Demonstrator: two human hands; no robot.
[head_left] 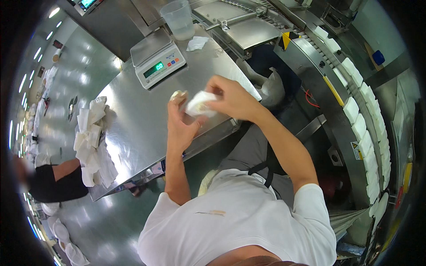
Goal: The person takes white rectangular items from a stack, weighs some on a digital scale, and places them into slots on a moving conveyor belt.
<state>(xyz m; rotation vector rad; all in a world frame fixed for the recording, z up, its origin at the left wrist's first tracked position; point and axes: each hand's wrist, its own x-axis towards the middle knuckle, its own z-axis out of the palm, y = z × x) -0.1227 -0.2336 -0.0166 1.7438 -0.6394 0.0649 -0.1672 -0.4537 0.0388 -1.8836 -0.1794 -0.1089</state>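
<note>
Over the steel table (pixel 137 119) a crumpled white wipe or paper (pixel 202 103), slightly blurred, is pinched in my right hand (pixel 233 98). A small yellowish patch shows on it. My left hand (pixel 181 126) is close beside it, thumb and fingers apart in a curve. Something pale covers its fingertips (pixel 179 95); whether that is a finger cover or residue I cannot tell. Beyond my hands stands a white digital scale (pixel 159 66) with a bare steel pan and a lit green display. A folded white wipe (pixel 197 43) lies to its right.
A clear plastic jug (pixel 178 20) stands at the table's far edge. White packets (pixel 90 137) are heaped on its left edge, near another person's sleeve (pixel 57 184). On my right curves a conveyor (pixel 326 66) carrying rows of white packets (pixel 357 126). A white bag (pixel 271 86) hangs beyond the table.
</note>
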